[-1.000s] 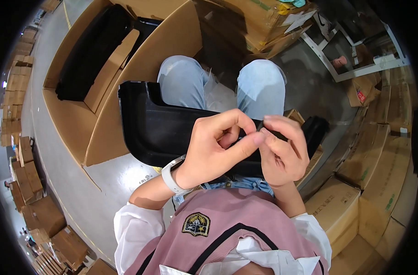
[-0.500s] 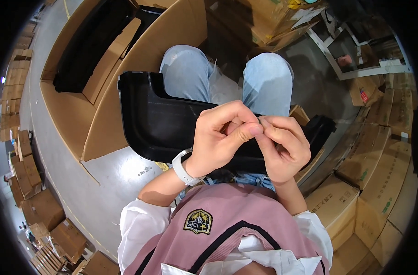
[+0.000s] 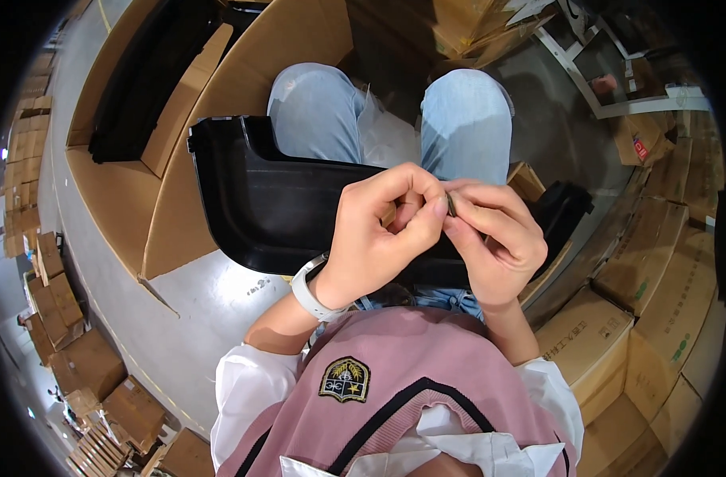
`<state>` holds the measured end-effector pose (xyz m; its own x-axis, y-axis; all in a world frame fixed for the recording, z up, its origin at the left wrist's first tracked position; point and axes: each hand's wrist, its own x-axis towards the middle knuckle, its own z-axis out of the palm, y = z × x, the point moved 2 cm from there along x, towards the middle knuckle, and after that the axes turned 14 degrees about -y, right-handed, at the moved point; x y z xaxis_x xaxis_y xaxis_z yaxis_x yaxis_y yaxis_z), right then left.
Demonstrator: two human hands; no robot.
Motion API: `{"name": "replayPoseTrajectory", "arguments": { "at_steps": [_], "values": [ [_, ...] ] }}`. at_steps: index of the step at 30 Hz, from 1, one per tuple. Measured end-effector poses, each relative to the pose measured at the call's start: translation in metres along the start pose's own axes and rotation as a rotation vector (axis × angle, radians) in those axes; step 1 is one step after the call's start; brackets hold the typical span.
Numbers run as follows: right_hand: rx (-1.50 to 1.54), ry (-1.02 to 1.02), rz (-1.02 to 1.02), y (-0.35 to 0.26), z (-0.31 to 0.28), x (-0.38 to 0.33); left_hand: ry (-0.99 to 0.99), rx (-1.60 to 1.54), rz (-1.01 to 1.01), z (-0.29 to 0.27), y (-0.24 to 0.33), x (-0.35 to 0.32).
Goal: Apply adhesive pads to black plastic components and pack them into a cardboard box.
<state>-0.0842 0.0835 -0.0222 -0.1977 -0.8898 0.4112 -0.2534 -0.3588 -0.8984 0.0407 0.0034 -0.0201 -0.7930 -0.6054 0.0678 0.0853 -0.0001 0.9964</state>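
My left hand (image 3: 383, 230), with a white watch on its wrist, is closed in a pinch. Its thumb and fingertips meet those of my right hand (image 3: 500, 237), which pinches too. Between the fingertips shows a small dark metallic-looking piece (image 3: 451, 205), too small to name. Both hands are above a long black plastic panel (image 3: 299, 203) with a raised rim, which lies across my lap. Its middle is partly hidden by my hands, and its right end shows beyond my right hand.
To the left stands an open cardboard box (image 3: 220, 119) holding a similar black panel (image 3: 152, 75). Stacked cartons (image 3: 657, 294) line the right side. At the upper right is a white frame (image 3: 586, 79). More boxes (image 3: 81, 354) stand along the far left.
The fingertips have shifted slightly, and more of the small dark piece now shows between them. The view has tilted a little; the panel stays on my lap.
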Motion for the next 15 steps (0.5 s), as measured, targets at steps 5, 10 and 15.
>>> {"name": "replayPoseTrajectory", "arguments": {
  "at_steps": [5,10,15],
  "values": [
    [-0.5,-0.058,-0.238,-0.002,-0.001,0.006,0.029,0.003,-0.062,-0.001,-0.002,-0.003],
    [0.16,-0.095,0.192,0.004,0.006,-0.006,0.025,0.06,-0.027,-0.005,-0.007,-0.006],
    [0.761,-0.102,0.597,0.014,0.003,-0.021,-0.046,0.132,-0.007,-0.009,-0.007,-0.014]
  ]
}}
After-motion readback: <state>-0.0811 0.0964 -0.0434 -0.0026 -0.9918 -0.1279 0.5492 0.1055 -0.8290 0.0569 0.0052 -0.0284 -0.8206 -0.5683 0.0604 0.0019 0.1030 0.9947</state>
